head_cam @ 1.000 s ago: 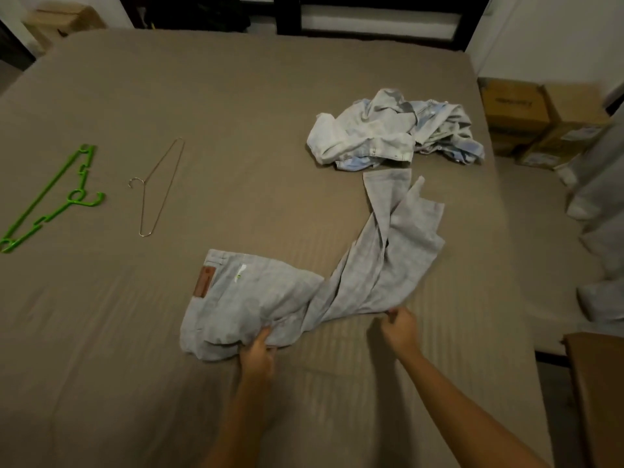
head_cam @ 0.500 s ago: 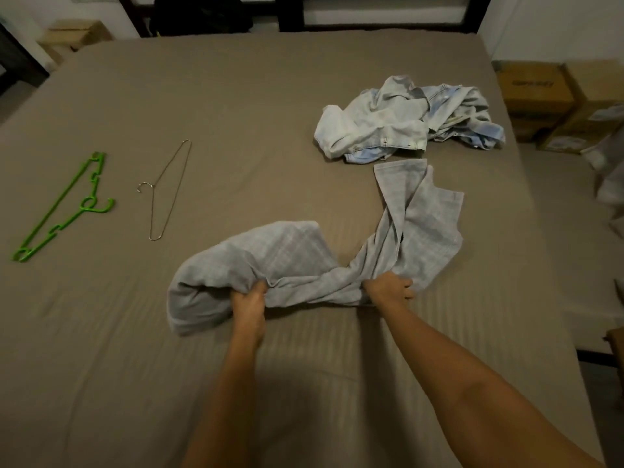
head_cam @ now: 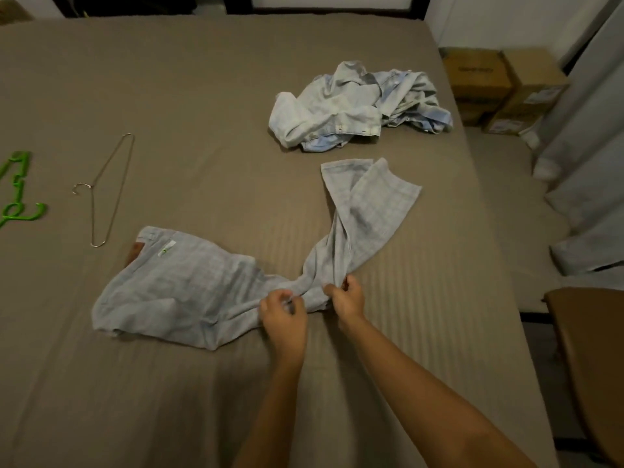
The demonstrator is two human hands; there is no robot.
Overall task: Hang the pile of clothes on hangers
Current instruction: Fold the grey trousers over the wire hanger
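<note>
Light grey trousers (head_cam: pixel 189 285) lie spread on the brown bed (head_cam: pixel 202 96), waistband with a brown patch to the left, legs twisted and running up to the right. My left hand (head_cam: pixel 283 315) pinches the fabric at the narrow twisted middle. Right beside it, my right hand (head_cam: pixel 344 298) grips the same bunched part where the legs start. A pile of pale denim clothes (head_cam: pixel 358 109) sits further back. A thin metal wire hanger (head_cam: pixel 108 194) lies flat to the left, and a green plastic hanger (head_cam: pixel 17 194) lies at the left edge, partly cut off.
Cardboard boxes (head_cam: pixel 489 86) stand on the floor beyond the bed's right side. Grey cloth (head_cam: pixel 587 157) hangs and lies at the right. A brown piece of furniture (head_cam: pixel 594 366) stands at the lower right, close to the bed's edge.
The waist part, lifted and folded over half a second ago, lies flat again with the patch showing. My left hand has moved right along the trousers, close to my right hand.
</note>
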